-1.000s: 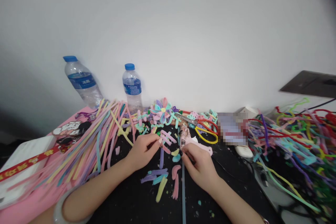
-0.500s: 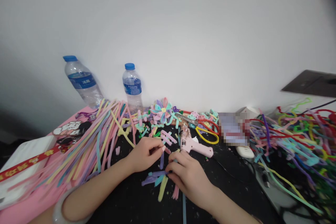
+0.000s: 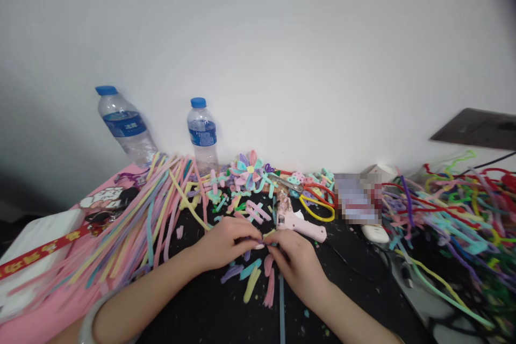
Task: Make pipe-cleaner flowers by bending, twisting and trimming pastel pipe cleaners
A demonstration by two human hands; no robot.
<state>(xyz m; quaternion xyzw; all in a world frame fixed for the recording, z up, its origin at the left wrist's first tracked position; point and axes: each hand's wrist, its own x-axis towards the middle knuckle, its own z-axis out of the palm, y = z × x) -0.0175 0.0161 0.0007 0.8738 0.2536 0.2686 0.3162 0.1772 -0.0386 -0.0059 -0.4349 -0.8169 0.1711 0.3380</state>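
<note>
My left hand (image 3: 229, 242) and my right hand (image 3: 294, 258) meet at the middle of the black surface. Their fingertips pinch together on a small purple piece of pipe cleaner (image 3: 264, 243), mostly hidden by the fingers. Just below lie short fuzzy pieces: a purple one (image 3: 232, 273), a teal one (image 3: 250, 269), a yellow one (image 3: 251, 284) and a pink one (image 3: 270, 287). A pink glue gun (image 3: 302, 226) rests beyond my right hand. A multicoloured pipe-cleaner flower (image 3: 250, 170) sits farther back, among small looped pieces.
Long pastel pipe cleaners (image 3: 161, 209) lie at the left, near a white box (image 3: 36, 231). Two water bottles (image 3: 202, 131) stand against the wall. Behind the glue gun are scissors (image 3: 318, 207). Tangled coloured pipe cleaners (image 3: 463, 226), a white case (image 3: 375, 233) and cables are at the right.
My left hand has moved right and down, and my right hand slightly up and right, so their fingertips now meet. The short pieces below are more uncovered.
</note>
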